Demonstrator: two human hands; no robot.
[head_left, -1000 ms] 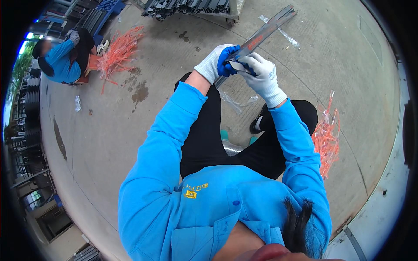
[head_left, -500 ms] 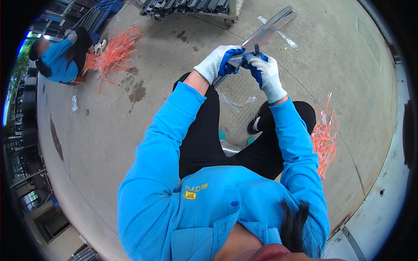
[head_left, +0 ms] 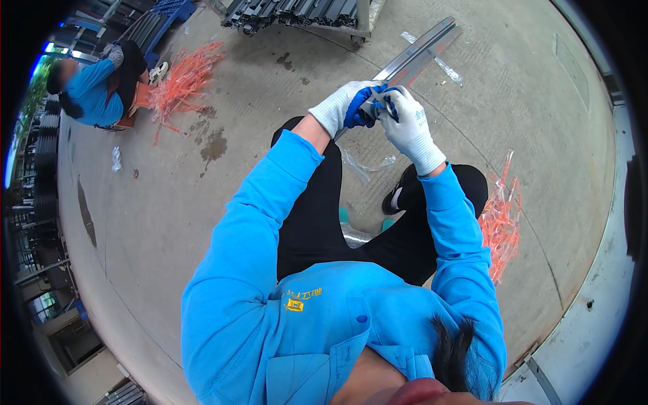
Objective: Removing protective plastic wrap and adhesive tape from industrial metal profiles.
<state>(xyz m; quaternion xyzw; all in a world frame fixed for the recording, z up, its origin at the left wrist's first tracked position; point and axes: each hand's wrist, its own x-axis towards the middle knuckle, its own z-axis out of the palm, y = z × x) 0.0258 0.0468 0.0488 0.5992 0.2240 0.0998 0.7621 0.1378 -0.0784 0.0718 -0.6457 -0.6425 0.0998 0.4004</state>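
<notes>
Both of my hands wear white gloves with blue palms. My left hand (head_left: pixel 349 108) is closed around long, silvery metal profiles (head_left: pixel 420 52) that reach out over the floor, away from me and to the right. Right beside it, my right hand (head_left: pixel 408 125) is closed on a thin grey blade-like tool (head_left: pixel 383 100), whose exact kind I cannot make out. The tool lies against the profiles by my left fingers. My gloves hide the part of the profiles between my hands.
Orange plastic strips lie in a pile (head_left: pixel 501 226) by my right knee and another (head_left: pixel 185 84) near a seated co-worker (head_left: pixel 94 91). Clear plastic film (head_left: pixel 366 165) lies between my feet. A wheeled rack of dark profiles (head_left: pixel 293 15) stands ahead.
My right hand has turned and come in closer to my left. The thin tool, upright before, is now tilted down across the profiles. The left hand keeps its hold, shifting slightly right.
</notes>
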